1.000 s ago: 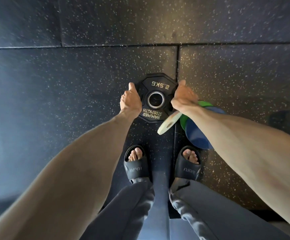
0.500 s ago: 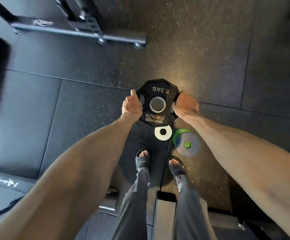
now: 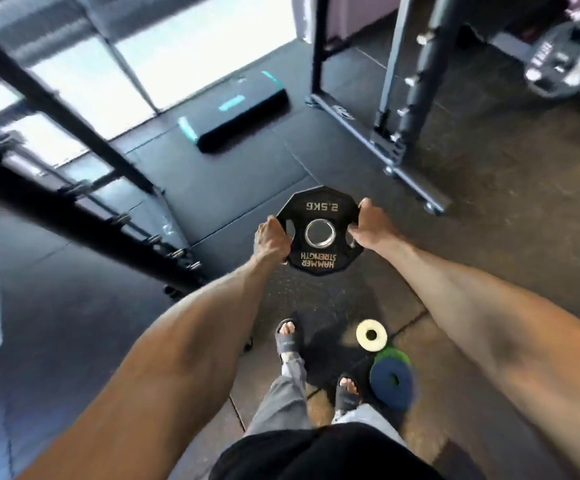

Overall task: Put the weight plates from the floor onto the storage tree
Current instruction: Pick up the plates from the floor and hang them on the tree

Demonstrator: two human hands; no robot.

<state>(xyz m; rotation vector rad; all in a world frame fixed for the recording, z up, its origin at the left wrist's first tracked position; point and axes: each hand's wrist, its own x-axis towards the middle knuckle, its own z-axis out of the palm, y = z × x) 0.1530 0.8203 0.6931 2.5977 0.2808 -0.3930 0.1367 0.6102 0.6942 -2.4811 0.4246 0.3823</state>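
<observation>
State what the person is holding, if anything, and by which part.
A black 2.5 kg Hammer Strength weight plate, gripped at its opposite side edges: left hand on one, right hand on the other.

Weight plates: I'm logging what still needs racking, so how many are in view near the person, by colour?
Black: 1, the 2.5KG plate, held by the left hand and right hand
White: 1, small plate on the floor
Green: 1, green plate, mostly under the blue one
Blue: 1, blue plate, lying on the green
Total: 4
</observation>
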